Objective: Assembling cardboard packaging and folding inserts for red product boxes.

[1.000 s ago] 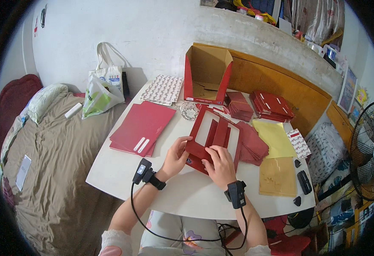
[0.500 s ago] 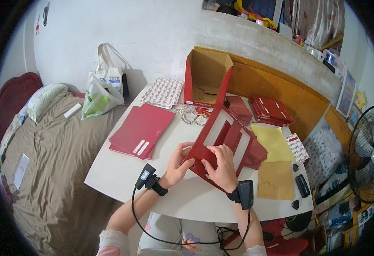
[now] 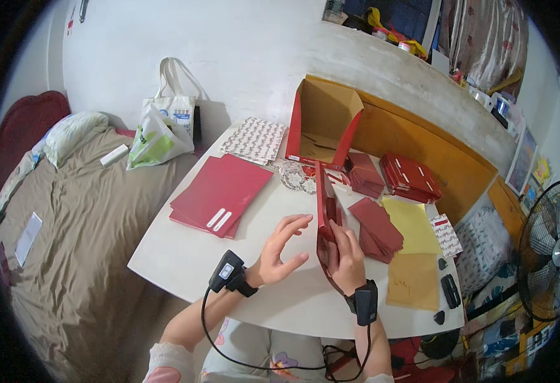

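My right hand grips a red folded cardboard piece, which stands on edge over the table and shows only its narrow side and a raised flap. To its left, my left hand is off the card with its fingers spread and nothing in them. Red cardboard sheets with two white slots lie on the left of the table. Small dark red card pieces are fanned out just right of the held card. Beyond them rests a stack of finished-looking flat red pieces.
An open red box stands at the back of the white table, beside patterned white sheets and white string-like loops. Yellow sheets and a black tool lie right. A fan stands beyond the right edge.
My left hand has let go of the red cardboard piece and opened. The piece has turned from showing its broad face to nearly edge-on, staying in my right hand. The whole view has shifted slightly.
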Demonstrator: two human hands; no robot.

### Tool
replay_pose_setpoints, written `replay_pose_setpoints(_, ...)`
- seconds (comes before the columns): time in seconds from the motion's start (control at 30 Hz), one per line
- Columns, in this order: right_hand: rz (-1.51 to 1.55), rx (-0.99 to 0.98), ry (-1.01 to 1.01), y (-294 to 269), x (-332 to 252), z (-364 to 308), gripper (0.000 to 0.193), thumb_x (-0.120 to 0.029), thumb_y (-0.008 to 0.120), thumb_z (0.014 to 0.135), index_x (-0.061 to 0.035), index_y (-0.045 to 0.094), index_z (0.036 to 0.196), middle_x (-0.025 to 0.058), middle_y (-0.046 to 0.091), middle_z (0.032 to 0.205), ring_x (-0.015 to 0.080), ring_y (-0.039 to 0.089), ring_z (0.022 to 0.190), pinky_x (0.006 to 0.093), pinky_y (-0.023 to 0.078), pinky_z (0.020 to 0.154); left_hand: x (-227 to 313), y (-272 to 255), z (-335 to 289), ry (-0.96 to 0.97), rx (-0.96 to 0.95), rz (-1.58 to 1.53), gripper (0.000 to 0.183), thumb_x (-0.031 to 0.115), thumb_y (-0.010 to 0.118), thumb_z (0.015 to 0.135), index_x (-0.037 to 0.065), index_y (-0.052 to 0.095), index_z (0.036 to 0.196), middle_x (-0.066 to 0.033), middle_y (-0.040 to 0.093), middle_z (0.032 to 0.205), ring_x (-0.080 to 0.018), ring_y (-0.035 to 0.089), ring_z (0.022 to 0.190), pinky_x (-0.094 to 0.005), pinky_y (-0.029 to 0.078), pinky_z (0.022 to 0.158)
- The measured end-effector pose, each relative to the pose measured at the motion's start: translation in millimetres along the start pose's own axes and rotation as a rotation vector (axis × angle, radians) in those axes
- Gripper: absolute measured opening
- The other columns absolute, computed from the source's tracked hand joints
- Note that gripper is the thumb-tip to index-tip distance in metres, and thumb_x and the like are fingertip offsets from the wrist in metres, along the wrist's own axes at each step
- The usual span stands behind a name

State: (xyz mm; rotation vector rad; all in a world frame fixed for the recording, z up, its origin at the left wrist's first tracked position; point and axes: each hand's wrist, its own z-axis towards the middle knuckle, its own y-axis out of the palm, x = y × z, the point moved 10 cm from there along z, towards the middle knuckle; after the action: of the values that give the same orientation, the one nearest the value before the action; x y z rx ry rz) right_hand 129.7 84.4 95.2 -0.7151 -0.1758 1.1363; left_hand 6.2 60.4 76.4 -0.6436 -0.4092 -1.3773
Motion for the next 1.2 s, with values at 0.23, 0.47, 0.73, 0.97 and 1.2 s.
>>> replay_pose_setpoints(0.23,0.064,0.052,-0.069,-4,-10,-4,0.036,0.006,0.050,0.082,0.0020,0.052,0.118,0.0187,0.058,0.097,0.0341,0.060,0.083,0.0364,0.049,0.071,-19,-8,-5,-0.129,0.169,0.168,0.057,0.004,0.055,0.082,0.004,0.034,0.136,-0.0169,0.035,0.136,-0.0284,0.042,0.120,-0.0391,0.038,0.096)
replay_pose_setpoints(0.47,0.113,-0.038,-0.119,-6,-20,-6,0.039,0.008,0.055,0.076,0.0022,0.055,0.115,0.0184,0.060,0.097,0.0343,0.061,0.082,0.0371,0.050,0.071,20,-9,0,0.191,0.105,0.616,0.053,0.015,0.054,0.085,0.008,0.038,0.135,-0.0196,0.025,0.145,-0.0356,0.026,0.133,-0.0480,0.025,0.104)
replay_pose_setpoints(0.73,0.152,-0.136,-0.138,4,-19,-12,0.046,0.005,0.059,0.076,-0.0007,0.050,0.122,0.0154,0.057,0.105,0.0327,0.058,0.095,0.0386,0.049,0.082,27,1,3,0.212,-0.080,0.450,0.037,0.023,0.045,0.087,0.004,0.055,0.117,-0.0173,0.045,0.132,-0.0388,0.031,0.129,-0.0507,0.023,0.104)
replay_pose_setpoints(0.97,0.301,-0.252,-0.062,18,-24,-10,0.052,0.005,0.059,0.075,-0.0005,0.042,0.123,0.0170,0.046,0.112,0.0355,0.050,0.104,0.0407,0.043,0.088,19,-8,2,0.140,-0.038,0.329,0.032,0.024,0.042,0.087,0.002,0.059,0.102,-0.0185,0.048,0.124,-0.0398,0.033,0.126,-0.0497,0.024,0.104)
replay_pose_setpoints(1.2,0.270,-0.272,-0.033,20,-17,-13,0.058,0.004,0.062,0.071,-0.0016,0.039,0.124,0.0177,0.046,0.114,0.0351,0.049,0.107,0.0428,0.042,0.091,14,-6,3,0.129,-0.031,0.298,0.030,0.021,0.046,0.085,0.001,0.058,0.103,-0.0205,0.046,0.125,-0.0404,0.031,0.128,-0.0499,0.025,0.103)
